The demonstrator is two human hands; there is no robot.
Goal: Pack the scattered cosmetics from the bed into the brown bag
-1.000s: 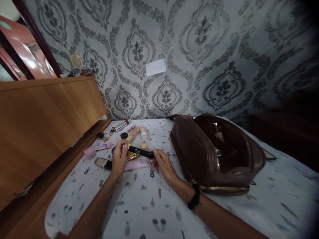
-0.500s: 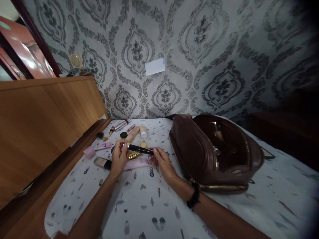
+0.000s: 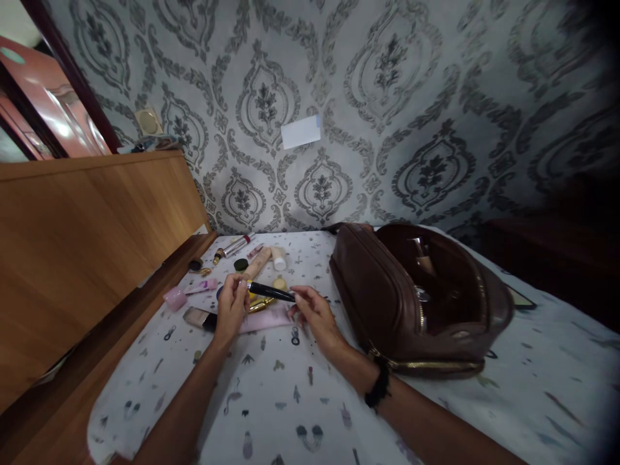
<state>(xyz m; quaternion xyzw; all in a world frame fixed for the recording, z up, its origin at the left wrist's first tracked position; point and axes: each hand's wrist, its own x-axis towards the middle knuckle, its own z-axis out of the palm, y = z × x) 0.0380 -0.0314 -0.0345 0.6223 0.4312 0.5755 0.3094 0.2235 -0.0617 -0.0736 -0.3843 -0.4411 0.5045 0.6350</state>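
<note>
Above the cluster of cosmetics, my left hand [image 3: 232,307] is closed round the yellow end of a mascara tube [image 3: 271,292] with a long black cap and a silver band. My right hand [image 3: 314,316], a black band on its wrist, has its thumb and fingers curled at the cap's tapered tip. Under the tube lie a gold tube [image 3: 260,304] and a pink squeeze tube [image 3: 266,319]. A glass bottle with a black cap [image 3: 196,317] rests beside my left wrist, partly hidden by it.
A brown leather bag [image 3: 372,290] stands unzipped at the right, several items inside. A pink jar [image 3: 175,298], a beige tube [image 3: 258,263], a small white-capped tube [image 3: 278,258] and a silver tube [image 3: 237,245] lie on the patterned cloth [image 3: 271,400]. A wooden panel [image 3: 97,226] borders the left.
The tapered tip of the mascara cap shows a little more at my right fingertips, whose grip looks slightly looser. Otherwise both hands stay nearly in place.
</note>
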